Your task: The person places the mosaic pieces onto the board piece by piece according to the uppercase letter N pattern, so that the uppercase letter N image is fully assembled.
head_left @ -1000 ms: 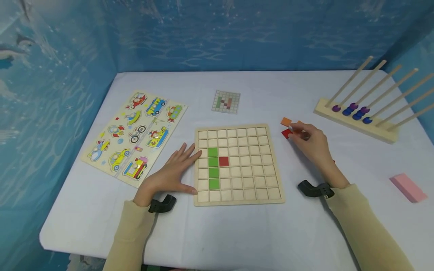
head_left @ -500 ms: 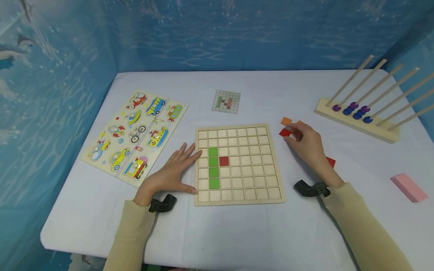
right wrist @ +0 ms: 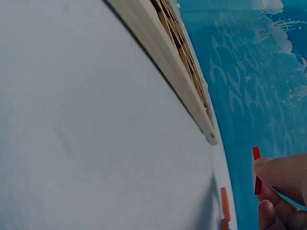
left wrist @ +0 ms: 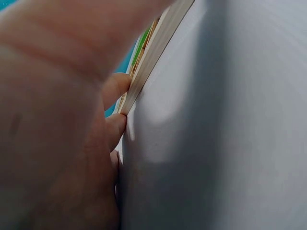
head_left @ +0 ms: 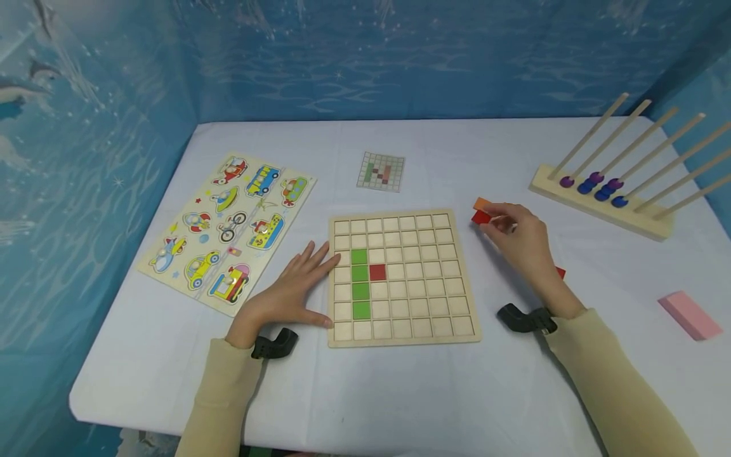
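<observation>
A wooden grid board (head_left: 400,340) lies mid-table, with several green tiles (head_left: 360,291) in one column and a red tile (head_left: 377,272) beside them. My left hand (head_left: 291,292) is spread at the board's left edge, thumb and fingertips touching it; the left wrist view shows fingers against the board's side (left wrist: 153,57). Right of the board, my right hand (head_left: 521,244) pinches a red tile (head_left: 481,217), seen edge-on between thumb and finger in the right wrist view (right wrist: 257,170). An orange tile (head_left: 481,204) lies just behind it.
A small pattern card (head_left: 381,171) lies behind the board. The vehicle picture puzzle (head_left: 217,216) is at left. At right stand a wooden peg rack (head_left: 599,203) with beads and a pink block (head_left: 690,315). More red (head_left: 561,272) shows beside my right wrist.
My right hand, with the red tile, first shifted slightly left, then a little back to the right, its fingers changing position around the tile. My left hand has stayed at the board.
</observation>
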Action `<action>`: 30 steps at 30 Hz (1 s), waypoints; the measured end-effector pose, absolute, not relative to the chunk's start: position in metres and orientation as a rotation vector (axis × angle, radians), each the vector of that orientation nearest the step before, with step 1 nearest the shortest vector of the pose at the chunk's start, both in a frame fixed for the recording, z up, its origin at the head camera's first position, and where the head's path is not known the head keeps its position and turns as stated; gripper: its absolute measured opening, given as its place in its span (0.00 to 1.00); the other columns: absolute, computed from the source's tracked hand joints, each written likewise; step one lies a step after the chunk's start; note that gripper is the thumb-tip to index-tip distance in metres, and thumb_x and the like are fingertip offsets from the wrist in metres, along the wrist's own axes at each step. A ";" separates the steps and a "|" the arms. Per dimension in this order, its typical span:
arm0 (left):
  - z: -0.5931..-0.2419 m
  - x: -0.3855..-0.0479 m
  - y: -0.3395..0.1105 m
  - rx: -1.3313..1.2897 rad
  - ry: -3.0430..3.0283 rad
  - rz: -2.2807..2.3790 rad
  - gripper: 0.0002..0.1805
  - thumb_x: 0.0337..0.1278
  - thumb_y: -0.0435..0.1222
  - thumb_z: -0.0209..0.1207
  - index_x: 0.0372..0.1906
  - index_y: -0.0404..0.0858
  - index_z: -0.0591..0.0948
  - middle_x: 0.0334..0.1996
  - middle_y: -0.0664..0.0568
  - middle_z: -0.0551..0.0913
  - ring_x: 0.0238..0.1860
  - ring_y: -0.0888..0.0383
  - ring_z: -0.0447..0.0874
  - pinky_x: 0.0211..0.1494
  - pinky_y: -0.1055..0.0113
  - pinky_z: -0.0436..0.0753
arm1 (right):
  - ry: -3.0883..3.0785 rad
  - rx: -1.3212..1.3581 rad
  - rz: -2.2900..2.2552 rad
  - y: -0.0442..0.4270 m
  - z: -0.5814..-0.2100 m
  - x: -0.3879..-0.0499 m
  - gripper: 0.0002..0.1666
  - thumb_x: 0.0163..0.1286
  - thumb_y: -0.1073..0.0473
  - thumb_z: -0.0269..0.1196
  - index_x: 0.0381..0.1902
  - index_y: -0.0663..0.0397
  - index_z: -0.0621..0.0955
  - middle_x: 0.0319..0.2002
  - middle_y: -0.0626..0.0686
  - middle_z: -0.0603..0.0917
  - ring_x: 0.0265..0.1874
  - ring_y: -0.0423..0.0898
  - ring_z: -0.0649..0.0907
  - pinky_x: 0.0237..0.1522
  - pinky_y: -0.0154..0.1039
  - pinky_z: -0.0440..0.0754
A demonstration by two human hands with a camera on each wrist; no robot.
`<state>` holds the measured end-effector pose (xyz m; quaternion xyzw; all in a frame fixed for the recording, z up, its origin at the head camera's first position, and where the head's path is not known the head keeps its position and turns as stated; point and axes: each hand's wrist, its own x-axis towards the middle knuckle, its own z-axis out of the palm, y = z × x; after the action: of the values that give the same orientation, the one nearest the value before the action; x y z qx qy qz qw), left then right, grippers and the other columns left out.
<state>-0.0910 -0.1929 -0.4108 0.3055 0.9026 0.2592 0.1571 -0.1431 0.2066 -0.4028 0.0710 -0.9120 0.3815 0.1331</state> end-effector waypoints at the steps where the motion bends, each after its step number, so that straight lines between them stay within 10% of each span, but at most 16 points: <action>1: -0.411 -0.091 -0.193 0.876 2.583 0.744 0.62 0.32 0.54 0.73 0.73 0.38 0.52 0.73 0.44 0.39 0.71 0.47 0.25 0.68 0.49 0.36 | -2.643 0.205 1.124 0.204 -0.399 -0.141 0.17 0.60 0.68 0.65 0.48 0.64 0.81 0.35 0.61 0.79 0.32 0.49 0.74 0.28 0.32 0.66; 19: -0.410 -0.091 -0.194 0.880 2.581 0.741 0.62 0.33 0.55 0.73 0.73 0.38 0.51 0.73 0.44 0.39 0.71 0.46 0.25 0.68 0.49 0.36 | -2.635 0.757 1.410 0.146 -0.398 -0.095 0.15 0.52 0.71 0.70 0.39 0.54 0.84 0.33 0.45 0.80 0.27 0.40 0.74 0.26 0.31 0.70; 30: -0.411 -0.091 -0.193 0.883 2.586 0.740 0.62 0.32 0.55 0.73 0.73 0.38 0.52 0.73 0.44 0.39 0.71 0.46 0.25 0.68 0.48 0.36 | -2.751 0.932 1.461 0.139 -0.411 -0.088 0.14 0.53 0.68 0.71 0.37 0.48 0.84 0.40 0.42 0.80 0.41 0.43 0.76 0.40 0.39 0.73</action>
<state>-0.0911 -0.1929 -0.4106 0.3083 0.9025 0.2582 0.1544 -0.0878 0.1386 -0.4108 0.2862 -0.8448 0.4488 -0.0548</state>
